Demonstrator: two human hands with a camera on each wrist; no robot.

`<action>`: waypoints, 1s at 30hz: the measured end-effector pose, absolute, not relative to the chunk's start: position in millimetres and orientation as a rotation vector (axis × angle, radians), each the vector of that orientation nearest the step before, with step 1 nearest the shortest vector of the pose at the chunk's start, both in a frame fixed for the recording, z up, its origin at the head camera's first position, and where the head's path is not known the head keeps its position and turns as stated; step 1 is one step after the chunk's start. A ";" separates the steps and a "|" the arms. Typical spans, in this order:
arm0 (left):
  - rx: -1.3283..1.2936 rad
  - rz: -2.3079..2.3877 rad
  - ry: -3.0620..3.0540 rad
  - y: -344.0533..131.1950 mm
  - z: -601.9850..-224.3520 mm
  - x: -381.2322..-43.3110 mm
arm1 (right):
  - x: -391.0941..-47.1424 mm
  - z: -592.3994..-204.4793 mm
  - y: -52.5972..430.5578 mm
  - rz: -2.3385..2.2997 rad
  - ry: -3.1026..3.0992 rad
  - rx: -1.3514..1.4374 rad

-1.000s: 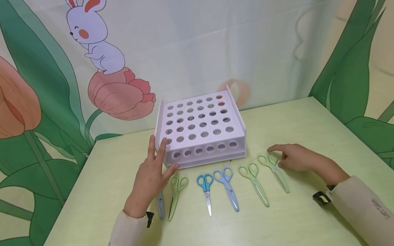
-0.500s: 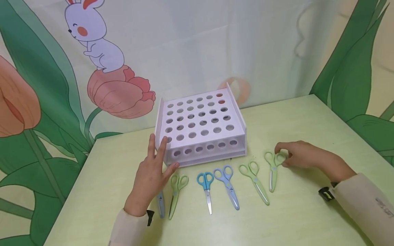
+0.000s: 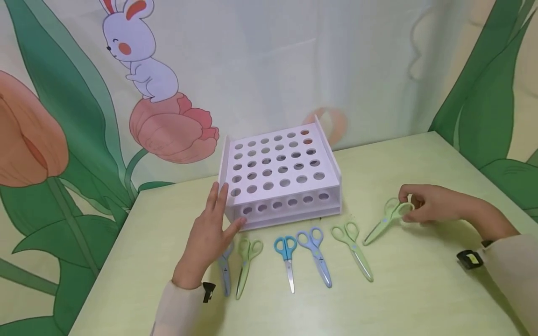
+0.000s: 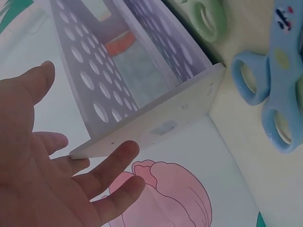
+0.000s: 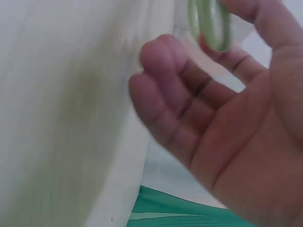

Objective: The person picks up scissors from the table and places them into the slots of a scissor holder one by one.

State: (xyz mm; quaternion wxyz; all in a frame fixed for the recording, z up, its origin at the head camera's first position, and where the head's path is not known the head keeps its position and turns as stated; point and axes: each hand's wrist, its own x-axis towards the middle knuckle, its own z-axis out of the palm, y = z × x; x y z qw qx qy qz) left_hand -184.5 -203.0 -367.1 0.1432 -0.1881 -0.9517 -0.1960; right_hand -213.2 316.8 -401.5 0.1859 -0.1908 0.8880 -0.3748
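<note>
My right hand, at the right of the table, pinches the handle loop of green scissors between thumb and index finger. Their tip points to the lower left. In the right wrist view the blurred green handle shows at the fingertips of the hand. My left hand is spread beside the left front corner of a white rack full of round holes. In the left wrist view its fingers are loose at the rack's side panel; firm contact is hard to judge.
In front of the rack lies a row of scissors: blue, green, teal, light blue and green. The left hand partly covers the leftmost pair. A printed curtain hangs behind the table.
The right hand has moved rightward, gripping the green scissors, which have swung from pointing lower right to lower left. The left hand stays beside the rack. The head view has shifted slightly.
</note>
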 end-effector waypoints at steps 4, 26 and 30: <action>-0.492 -0.635 -2.804 -205.1 -362.1 -189.6 | -213.1 -395.9 314.1 -1.319 2.351 -0.527; -0.394 -0.589 -2.979 -204.3 -345.6 -217.7 | -200.4 -370.1 290.1 -1.607 2.526 -0.477; -0.402 -0.556 -2.933 -202.9 -341.6 -224.3 | -196.1 -356.3 280.8 -1.670 2.590 -0.601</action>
